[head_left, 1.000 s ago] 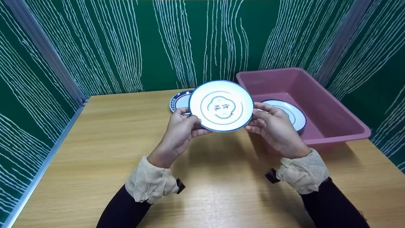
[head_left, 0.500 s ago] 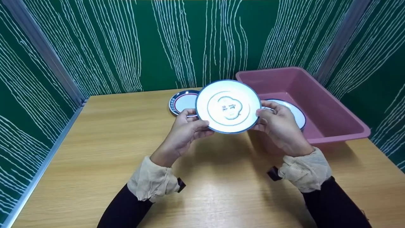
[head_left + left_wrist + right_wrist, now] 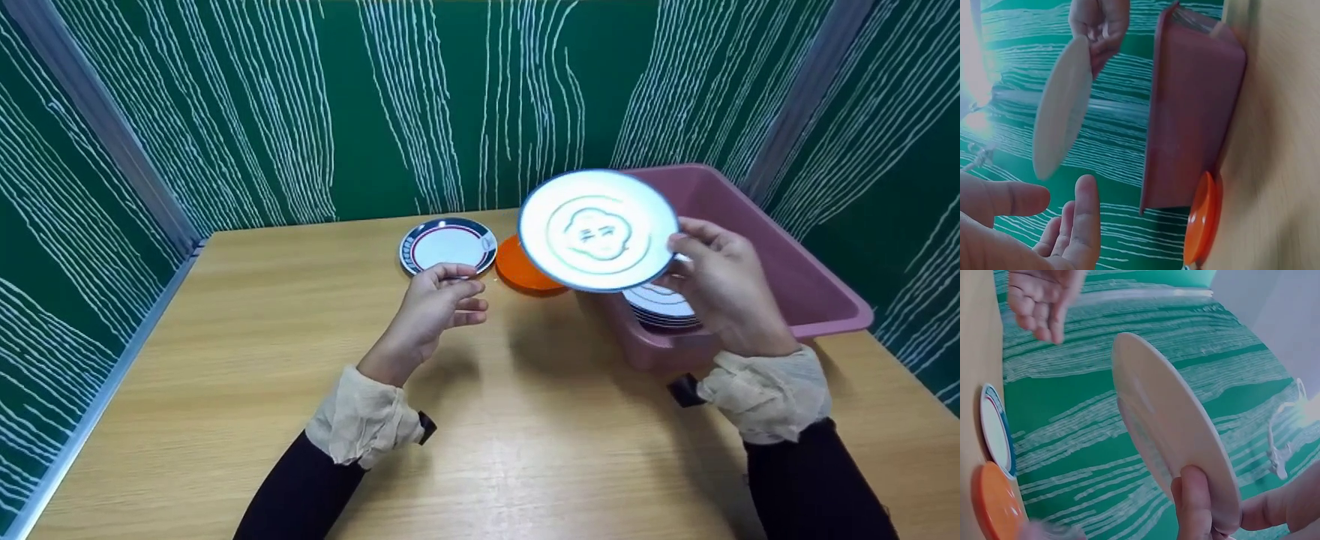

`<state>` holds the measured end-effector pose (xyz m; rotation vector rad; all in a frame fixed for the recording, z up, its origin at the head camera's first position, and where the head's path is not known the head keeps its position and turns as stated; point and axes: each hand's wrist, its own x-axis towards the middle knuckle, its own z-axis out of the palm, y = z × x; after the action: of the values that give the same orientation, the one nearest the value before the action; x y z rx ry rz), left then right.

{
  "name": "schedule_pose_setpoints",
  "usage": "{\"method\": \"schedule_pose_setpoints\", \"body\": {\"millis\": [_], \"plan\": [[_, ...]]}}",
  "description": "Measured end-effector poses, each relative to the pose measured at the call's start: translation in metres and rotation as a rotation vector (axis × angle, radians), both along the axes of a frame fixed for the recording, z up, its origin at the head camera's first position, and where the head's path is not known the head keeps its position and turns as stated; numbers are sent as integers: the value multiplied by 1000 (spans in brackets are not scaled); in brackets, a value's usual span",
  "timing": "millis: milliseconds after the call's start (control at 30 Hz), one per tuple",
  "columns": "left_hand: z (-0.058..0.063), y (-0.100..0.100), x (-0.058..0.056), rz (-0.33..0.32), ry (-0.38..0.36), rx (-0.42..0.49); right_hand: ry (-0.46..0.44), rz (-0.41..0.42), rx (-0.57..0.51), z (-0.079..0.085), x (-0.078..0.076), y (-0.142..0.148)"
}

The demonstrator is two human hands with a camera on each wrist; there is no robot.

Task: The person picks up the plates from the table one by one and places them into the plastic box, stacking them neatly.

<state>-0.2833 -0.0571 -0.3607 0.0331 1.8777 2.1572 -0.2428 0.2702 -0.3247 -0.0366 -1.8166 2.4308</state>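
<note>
My right hand (image 3: 731, 281) pinches the right rim of a white plate (image 3: 600, 229) with a blue edge and a flower-shaped mark in its middle. The plate hangs tilted in the air, overlapping the near left side of the pink tub (image 3: 817, 300) in the head view. Below it, a stack of similar plates (image 3: 664, 307) lies in the tub, partly hidden. My left hand (image 3: 431, 315) hovers apart from the held plate, fingers relaxed and holding nothing. The left wrist view shows a gap between its fingertips (image 3: 1086, 191) and the held plate (image 3: 1061, 109).
A plate with a dark patterned rim (image 3: 448, 246) lies at the back of the wooden table (image 3: 300, 300). Beside it is an orange plate (image 3: 525, 270), partly covered by the held plate in the head view. Green walls with white streaks (image 3: 405, 105) enclose the table.
Both hands held the plate before. The left hand has let go, and the right hand has carried the plate to the right toward the tub, uncovering the orange plate.
</note>
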Motion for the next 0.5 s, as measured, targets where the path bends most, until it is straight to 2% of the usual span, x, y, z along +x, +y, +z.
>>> {"method": "schedule_pose_setpoints", "body": {"millis": [167,333,500], "plan": [[-8,-4,-14,70,-44,-39,-20,-69,-23,1,-3,18],[-22,-16,-38,187,-105,-70,-64,-145,-38,-2,-7,35],[-35,-30,-56,284,-102,-88,-130,-210,-27,-4,-11,49]]}}
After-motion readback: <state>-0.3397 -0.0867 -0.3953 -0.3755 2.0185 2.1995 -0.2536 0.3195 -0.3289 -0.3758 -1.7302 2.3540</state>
